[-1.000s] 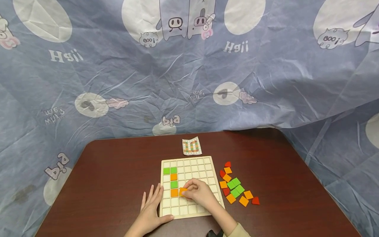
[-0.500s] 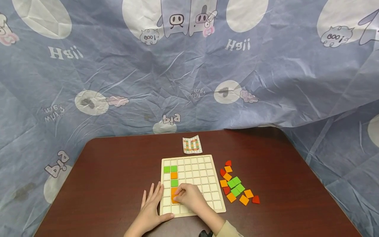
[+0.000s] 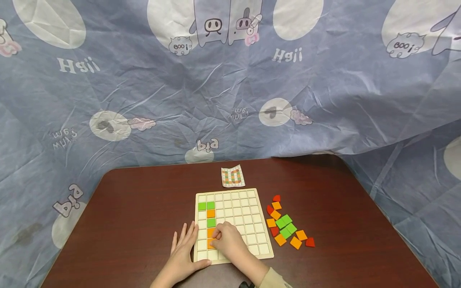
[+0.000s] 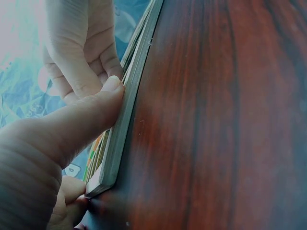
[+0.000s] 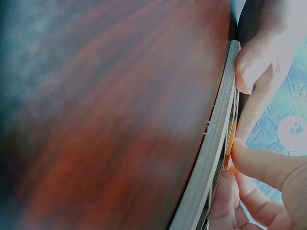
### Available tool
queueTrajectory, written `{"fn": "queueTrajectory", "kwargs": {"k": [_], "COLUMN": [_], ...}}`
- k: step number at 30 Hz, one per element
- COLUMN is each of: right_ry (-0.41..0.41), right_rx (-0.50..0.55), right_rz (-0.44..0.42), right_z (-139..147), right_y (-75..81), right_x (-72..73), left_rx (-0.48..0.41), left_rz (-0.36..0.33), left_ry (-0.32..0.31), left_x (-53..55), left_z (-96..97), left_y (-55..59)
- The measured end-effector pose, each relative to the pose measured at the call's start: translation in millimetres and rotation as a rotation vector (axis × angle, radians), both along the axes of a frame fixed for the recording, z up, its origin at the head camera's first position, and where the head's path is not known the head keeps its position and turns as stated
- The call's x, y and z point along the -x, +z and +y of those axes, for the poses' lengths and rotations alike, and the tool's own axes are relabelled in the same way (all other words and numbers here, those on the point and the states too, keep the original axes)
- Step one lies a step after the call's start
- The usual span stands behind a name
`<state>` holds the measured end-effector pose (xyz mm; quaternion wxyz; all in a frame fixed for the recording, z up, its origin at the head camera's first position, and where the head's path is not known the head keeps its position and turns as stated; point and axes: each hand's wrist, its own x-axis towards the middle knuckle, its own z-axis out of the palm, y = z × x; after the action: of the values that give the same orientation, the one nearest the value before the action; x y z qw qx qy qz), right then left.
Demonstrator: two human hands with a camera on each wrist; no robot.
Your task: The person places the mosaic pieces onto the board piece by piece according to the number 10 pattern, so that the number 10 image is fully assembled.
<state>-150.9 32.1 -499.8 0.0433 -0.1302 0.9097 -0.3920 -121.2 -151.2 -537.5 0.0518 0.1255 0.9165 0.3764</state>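
In the head view, the grid board (image 3: 248, 218) lies at lower centre on the bench (image 3: 144, 208). The left hand (image 3: 183, 253), fingers spread, touches its left side; the right hand (image 3: 230, 242) pinches an orange tile (image 3: 210, 244) at its lower left.

In the left wrist view, the left hand's thumb meets the board's edge, left of centre.

In the right wrist view, the orange tile shows at lower right, against the right hand's thumb.
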Motion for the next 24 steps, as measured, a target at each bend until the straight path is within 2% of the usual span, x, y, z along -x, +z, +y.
{"fn": "queueTrajectory", "kwargs": {"k": [6, 10, 14, 18, 24], "right_ry": [0.005, -0.002, -0.036, -0.108, -0.293], "right_rx": [0.004, 0.054, 0.112, 0.119, 0.135], "right_rz": [0.016, -0.029, -0.068, -0.086, -0.108], "right_z": [0.8, 5.7, 18.9, 41.3, 83.8], "right_y": [1.4, 4.5, 11.4, 21.7, 35.6], "right_x": [-0.3, 0.8, 8.9, 25.1, 50.0], "left_rx": [-0.008, -0.004, 0.001, -0.005, 0.004], "left_rz": [0.014, 0.004, 0.001, -0.012, -0.045], "left_ry": [0.003, -0.003, -0.001, 0.011, 0.009], "left_x": [-0.5, -0.6, -0.1, 0.5, 1.9], "left_z": [0.1, 0.3, 0.3, -0.3, -1.7], "left_y": [-0.7, -0.5, -1.4, -2.6, -4.2]}}
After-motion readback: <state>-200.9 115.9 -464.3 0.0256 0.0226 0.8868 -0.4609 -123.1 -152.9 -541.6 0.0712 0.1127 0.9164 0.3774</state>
